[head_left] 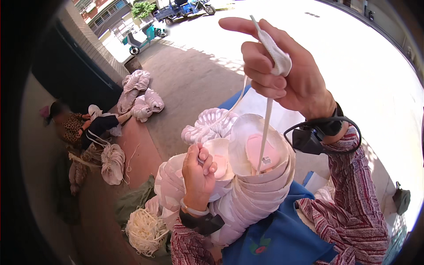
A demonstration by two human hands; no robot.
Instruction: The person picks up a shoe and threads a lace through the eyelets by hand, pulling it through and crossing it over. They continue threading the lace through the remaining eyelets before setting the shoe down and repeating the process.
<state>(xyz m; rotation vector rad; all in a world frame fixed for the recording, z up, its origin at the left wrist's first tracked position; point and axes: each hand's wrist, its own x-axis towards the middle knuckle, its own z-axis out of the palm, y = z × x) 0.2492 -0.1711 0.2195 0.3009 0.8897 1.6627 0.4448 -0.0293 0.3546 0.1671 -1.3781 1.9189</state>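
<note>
My right hand [287, 66] is raised high, its lower fingers curled round a white lace [266, 119] and its index finger stretched to the left. A white fabric sleeve [277, 55] seems to cover the thumb. The lace runs down from this hand into the front of a stack of nested pale pink shoe uppers [265, 190] on my lap, by a pink padded tongue or insole [260, 152]. Lower left, my left hand [198, 172] is closed beside a second stack [170, 181]. A thin cream cord [240, 100] drops from the right hand towards this fist.
A bundle of cream laces [145, 232] lies at lower left on green cloth. More bundled uppers sit beyond the stacks [210, 123] and on the ground [141, 104]. A co-worker [73, 126] sits at far left. A teal scooter [140, 39] and blue three-wheeler [183, 12] stand behind.
</note>
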